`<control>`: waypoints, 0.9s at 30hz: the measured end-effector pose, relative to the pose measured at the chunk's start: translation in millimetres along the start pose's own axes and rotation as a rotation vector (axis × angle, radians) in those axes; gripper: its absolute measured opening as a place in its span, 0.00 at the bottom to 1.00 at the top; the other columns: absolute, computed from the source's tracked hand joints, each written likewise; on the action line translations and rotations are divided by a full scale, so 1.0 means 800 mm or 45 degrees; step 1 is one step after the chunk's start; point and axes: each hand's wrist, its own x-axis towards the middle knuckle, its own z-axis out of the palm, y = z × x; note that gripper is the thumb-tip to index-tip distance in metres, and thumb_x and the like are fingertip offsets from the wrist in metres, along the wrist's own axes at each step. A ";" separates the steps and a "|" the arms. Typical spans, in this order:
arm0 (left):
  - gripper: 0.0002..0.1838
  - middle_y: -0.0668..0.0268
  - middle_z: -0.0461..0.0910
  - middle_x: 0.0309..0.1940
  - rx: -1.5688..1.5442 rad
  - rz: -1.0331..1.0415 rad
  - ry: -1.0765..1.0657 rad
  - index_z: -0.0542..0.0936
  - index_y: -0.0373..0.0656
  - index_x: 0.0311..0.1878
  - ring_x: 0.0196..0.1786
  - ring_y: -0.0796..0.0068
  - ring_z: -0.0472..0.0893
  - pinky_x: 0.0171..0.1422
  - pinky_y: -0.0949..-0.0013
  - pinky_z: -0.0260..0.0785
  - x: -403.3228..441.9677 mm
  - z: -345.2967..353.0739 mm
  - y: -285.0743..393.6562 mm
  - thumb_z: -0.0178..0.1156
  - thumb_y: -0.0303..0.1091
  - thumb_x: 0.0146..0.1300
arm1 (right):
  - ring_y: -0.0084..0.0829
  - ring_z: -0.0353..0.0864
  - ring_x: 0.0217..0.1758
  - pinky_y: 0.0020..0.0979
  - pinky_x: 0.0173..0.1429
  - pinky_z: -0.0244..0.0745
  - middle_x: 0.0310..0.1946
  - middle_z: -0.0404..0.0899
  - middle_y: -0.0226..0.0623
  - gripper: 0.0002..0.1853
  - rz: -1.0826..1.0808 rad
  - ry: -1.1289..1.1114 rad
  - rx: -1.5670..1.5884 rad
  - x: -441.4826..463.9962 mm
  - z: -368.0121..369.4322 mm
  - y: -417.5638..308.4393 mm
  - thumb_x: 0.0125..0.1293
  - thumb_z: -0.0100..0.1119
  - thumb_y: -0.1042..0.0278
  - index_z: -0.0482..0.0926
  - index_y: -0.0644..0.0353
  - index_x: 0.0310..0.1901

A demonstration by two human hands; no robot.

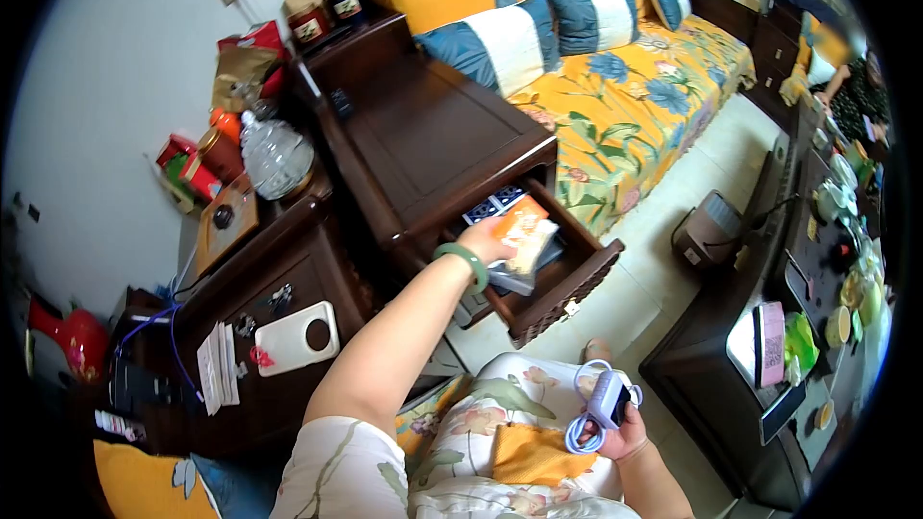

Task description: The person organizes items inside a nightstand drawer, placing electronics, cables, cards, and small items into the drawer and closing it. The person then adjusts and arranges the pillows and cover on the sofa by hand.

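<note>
My left hand, with a green bangle at the wrist, reaches into an open drawer of the dark wooden side table. Its fingers are closed on an orange-and-clear packet. Beside the packet lie a blue-and-white patterned item and a clear plastic bag, partly hidden. Over my lap, my right hand grips a lavender charger with its coiled cable. Below that hand a mustard-yellow cloth rests on my lap.
On the left cabinet lie a white phone case, papers and keys. A glass jar stands behind. At right, the dark table holds a pink-screened phone and cups; another person sits beyond.
</note>
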 end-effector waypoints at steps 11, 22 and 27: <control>0.29 0.60 0.77 0.46 0.128 0.101 0.974 0.69 0.37 0.54 0.48 0.70 0.77 0.53 0.73 0.66 -0.012 -0.118 0.091 0.64 0.21 0.45 | 0.47 0.74 0.44 0.53 0.49 0.68 0.44 0.73 0.52 0.43 -0.056 0.090 0.014 0.001 0.008 0.008 0.51 0.55 0.38 0.61 0.70 0.58; 0.37 0.52 0.66 0.57 0.440 -0.164 0.997 0.63 0.39 0.61 0.58 0.60 0.70 0.61 0.68 0.61 -0.025 -0.136 0.101 0.67 0.37 0.47 | 0.45 0.74 0.45 0.50 0.50 0.68 0.44 0.73 0.49 0.41 -0.055 0.122 -0.077 0.002 0.016 0.008 0.49 0.62 0.45 0.62 0.67 0.57; 0.30 0.58 0.72 0.49 0.532 0.348 0.658 0.66 0.39 0.59 0.52 0.68 0.72 0.57 0.71 0.65 -0.069 -0.139 0.093 0.63 0.34 0.53 | 0.49 0.75 0.43 0.50 0.52 0.69 0.41 0.75 0.54 0.41 -0.038 0.177 -0.109 -0.002 0.009 0.007 0.50 0.61 0.43 0.63 0.70 0.56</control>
